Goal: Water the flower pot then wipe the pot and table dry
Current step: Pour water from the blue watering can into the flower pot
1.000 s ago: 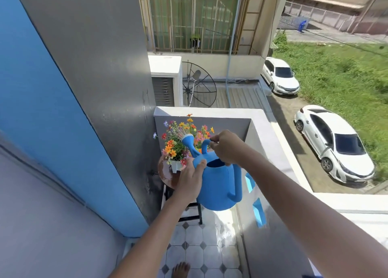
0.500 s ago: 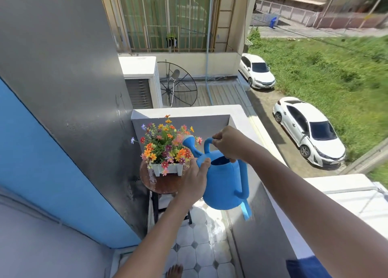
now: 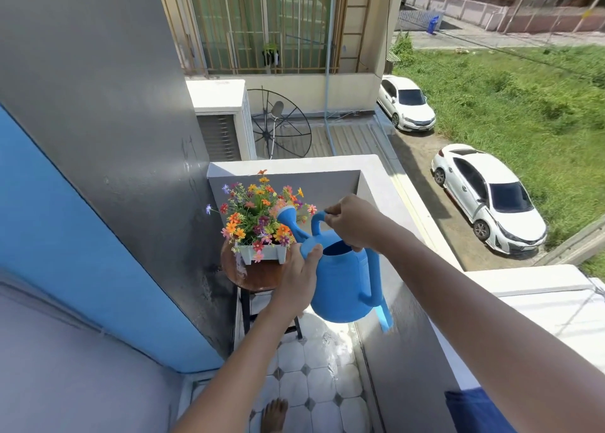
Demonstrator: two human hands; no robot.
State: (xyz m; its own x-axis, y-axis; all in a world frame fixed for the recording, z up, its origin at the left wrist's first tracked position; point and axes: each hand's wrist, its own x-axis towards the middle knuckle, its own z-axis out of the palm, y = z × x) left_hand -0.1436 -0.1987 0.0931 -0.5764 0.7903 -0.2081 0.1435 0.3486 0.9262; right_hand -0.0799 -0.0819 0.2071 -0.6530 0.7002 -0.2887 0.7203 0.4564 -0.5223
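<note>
So the watering step is what's in hand here. The can (image 3: 343, 285) is held up just right of the pot (image 3: 263, 253), which sits on the little round table (image 3: 258, 277) in the balcony corner. The top handle is gripped by the right hand (image 3: 353, 224), while the left hand (image 3: 299, 280) is pressed against the can's side by the base of the spout (image 3: 291, 221). The rose is up among the flowers (image 3: 258, 213), pointing slightly upward, and no stream can be made out, so nothing seems to be pouring right now. Next, probably more tilt is needed, with the spout kept over the pot. No cloth can be seen anywhere for the wiping part. The floor tiles (image 3: 324, 347) look wet already, so footing should be watched.
</note>
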